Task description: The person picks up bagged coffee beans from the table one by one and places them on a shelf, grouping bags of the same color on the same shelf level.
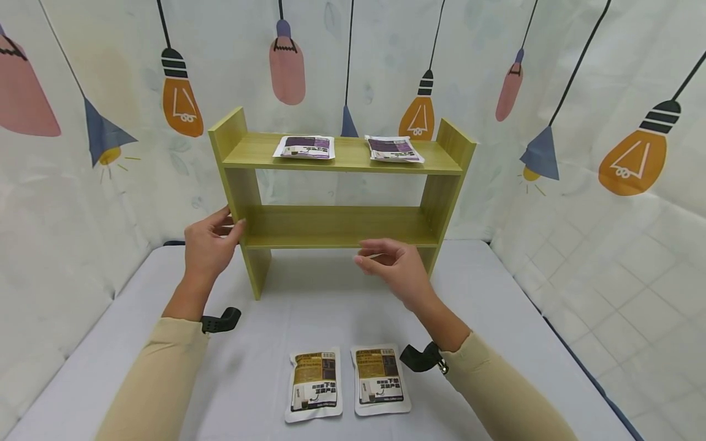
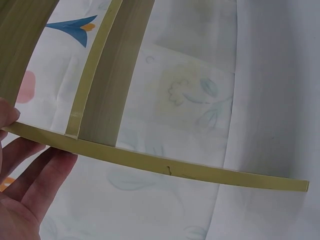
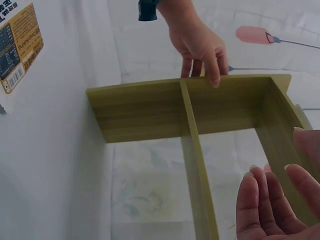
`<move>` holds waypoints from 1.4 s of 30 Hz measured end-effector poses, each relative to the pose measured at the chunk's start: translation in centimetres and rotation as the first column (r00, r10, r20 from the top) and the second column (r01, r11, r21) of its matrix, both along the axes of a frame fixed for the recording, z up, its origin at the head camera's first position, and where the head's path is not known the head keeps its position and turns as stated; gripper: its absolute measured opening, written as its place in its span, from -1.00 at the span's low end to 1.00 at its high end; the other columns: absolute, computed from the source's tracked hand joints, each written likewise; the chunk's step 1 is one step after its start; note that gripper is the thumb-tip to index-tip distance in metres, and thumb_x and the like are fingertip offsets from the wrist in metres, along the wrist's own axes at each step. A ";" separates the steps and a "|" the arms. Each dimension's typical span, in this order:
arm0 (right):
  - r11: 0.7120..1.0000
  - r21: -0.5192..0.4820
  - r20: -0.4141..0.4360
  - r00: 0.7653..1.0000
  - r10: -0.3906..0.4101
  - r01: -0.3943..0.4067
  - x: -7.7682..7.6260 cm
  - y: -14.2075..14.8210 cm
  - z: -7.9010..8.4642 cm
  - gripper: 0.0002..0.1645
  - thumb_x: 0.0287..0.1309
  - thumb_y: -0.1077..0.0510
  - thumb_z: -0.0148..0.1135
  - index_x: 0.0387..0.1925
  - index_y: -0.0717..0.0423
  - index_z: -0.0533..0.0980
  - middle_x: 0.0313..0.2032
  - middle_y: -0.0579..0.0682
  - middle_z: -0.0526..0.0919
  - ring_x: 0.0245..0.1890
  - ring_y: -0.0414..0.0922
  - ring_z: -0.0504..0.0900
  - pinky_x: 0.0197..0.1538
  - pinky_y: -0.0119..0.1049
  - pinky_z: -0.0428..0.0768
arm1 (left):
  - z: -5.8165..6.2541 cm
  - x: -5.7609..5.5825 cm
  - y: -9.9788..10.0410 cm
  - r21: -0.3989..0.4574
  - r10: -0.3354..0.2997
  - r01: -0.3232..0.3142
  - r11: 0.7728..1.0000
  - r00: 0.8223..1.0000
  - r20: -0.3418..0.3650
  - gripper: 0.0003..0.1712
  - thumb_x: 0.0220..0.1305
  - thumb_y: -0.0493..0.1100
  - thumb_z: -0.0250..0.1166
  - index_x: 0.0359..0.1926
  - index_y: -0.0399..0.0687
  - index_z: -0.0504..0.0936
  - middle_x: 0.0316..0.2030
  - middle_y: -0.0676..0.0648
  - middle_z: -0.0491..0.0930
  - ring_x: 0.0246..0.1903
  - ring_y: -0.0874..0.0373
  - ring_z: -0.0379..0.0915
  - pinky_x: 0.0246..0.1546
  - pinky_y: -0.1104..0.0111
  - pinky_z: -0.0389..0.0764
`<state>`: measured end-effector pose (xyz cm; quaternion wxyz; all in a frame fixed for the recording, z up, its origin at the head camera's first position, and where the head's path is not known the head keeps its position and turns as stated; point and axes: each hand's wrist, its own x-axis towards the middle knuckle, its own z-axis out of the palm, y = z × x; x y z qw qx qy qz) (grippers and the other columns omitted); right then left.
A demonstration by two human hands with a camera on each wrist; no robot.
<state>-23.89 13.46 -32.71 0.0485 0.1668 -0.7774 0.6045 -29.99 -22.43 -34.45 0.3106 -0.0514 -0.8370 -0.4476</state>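
A two-tier wooden shelf (image 1: 342,226) stands on the white table. My left hand (image 1: 212,239) grips its left side panel (image 2: 165,167), with the thumb on the inner side and the fingers on the outer side. In front of the lower tier, near the right end, my right hand (image 1: 394,266) is held in the air with loosely bent fingers (image 3: 250,200) and nothing between them. On the top tier lie a purple-and-white packet (image 1: 305,147) at the left and similar packets (image 1: 394,149), seemingly stacked, at the right.
Two brown-and-white pouches, a left one (image 1: 314,384) and a right one (image 1: 380,380), lie side by side on the table (image 1: 265,367) close to me. Behind the shelf hangs a pale wall covering (image 1: 353,55) printed with lamps. A second patterned wall (image 1: 618,275) borders the table's right side.
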 end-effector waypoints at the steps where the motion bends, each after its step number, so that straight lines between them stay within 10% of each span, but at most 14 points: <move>1: 1.000 0.004 0.003 1.000 -0.004 0.004 0.2 0.1 -0.3 -0.56 0.17 0.06 0.50 0.09 0.04 0.69 -0.04 0.06 0.78 -0.14 -0.08 0.80 -0.03 -0.30 0.72 | 0.0 0.1 0.0 0.002 -0.005 0.005 1.000 1.000 0.001 -0.45 0.44 0.01 0.27 0.40 0.08 0.52 0.10 -0.29 0.70 -0.10 -0.26 0.71 -0.39 0.82 0.47; 42: 0.988 0.056 0.260 0.953 -0.156 0.147 5.6 5.3 -10.3 -0.53 0.07 0.08 0.56 0.06 0.00 0.69 0.13 0.14 0.70 0.01 -0.11 0.71 0.07 -0.35 0.67 | -0.1 -0.2 0.1 0.007 -0.004 0.004 1.000 1.000 -0.001 -0.43 0.44 0.03 0.26 0.41 0.10 0.50 0.12 -0.27 0.70 -0.06 -0.22 0.72 -0.37 0.83 0.47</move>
